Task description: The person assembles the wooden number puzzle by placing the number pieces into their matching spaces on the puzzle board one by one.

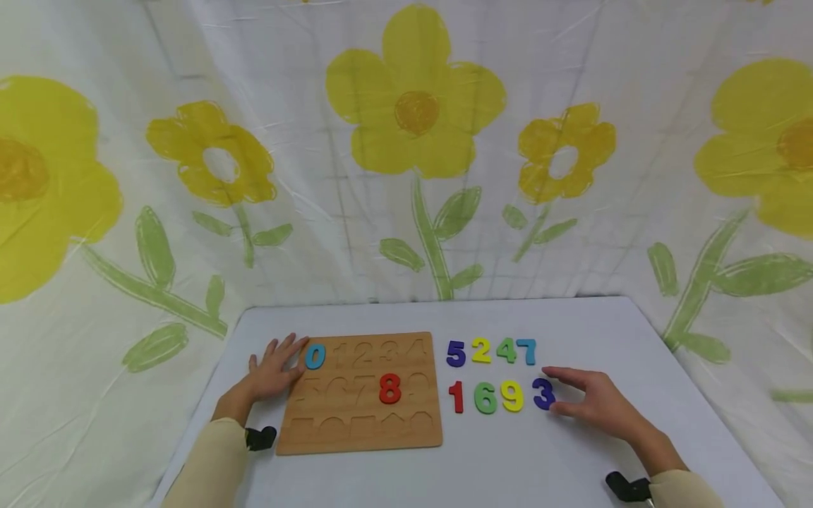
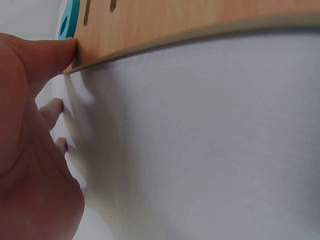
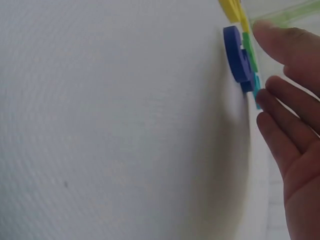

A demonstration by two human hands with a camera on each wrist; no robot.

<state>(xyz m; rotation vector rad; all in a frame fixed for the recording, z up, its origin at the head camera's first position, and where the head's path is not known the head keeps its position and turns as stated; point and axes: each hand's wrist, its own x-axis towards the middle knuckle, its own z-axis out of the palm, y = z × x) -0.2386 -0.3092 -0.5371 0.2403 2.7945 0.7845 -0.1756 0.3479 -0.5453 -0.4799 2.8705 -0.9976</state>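
Nearest the camera, the left sleeve [image 1: 206,466] leads to the left hand [image 1: 273,375], its fingers extended and apart, touching the wooden board [image 1: 339,406] at its left edge beside the blue 0 [image 1: 308,357]. The right hand [image 1: 602,403] has thumb and fingers apart, flanking the purple 3 [image 1: 544,393], which lies on the table [image 1: 495,466] just right of the yellow 9 [image 1: 520,396] (whether the thumb touches it, one cannot tell). The step in hand seems to be taking up the 3; the next move calls for closing thumb and fingers on its edges.
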